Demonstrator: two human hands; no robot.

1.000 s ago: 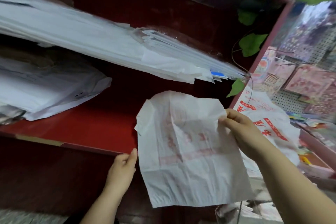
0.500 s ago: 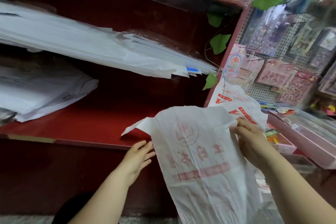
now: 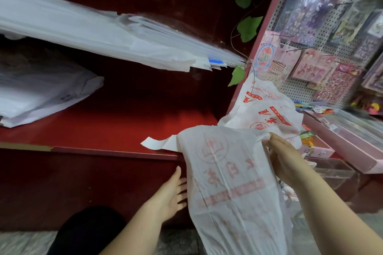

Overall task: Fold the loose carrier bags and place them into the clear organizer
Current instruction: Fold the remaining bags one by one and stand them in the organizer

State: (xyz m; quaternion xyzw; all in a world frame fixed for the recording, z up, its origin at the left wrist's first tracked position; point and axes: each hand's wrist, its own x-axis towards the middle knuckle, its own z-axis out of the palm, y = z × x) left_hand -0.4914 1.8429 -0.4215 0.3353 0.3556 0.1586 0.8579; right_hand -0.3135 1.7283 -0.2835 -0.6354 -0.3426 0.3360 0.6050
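Note:
A white carrier bag with faded red print hangs over the front edge of the red shelf, one handle strip lying on the shelf. My right hand pinches its upper right edge. My left hand is beside the bag's left edge with fingers straight, touching or nearly touching it. Behind the right hand lies another white bag with red print. A clear organizer shows at the right, partly hidden by my right arm.
A slanted stack of white and clear bags fills the upper shelf space. A pile of white bags lies at the shelf's left. Green leaves hang by the shelf post. A pegboard with sticker packs and pink trays stand at the right.
The bag has come down from being held spread in the air and now drapes lower over the shelf edge. My left hand has dropped below the shelf edge, fingers extended beside the bag.

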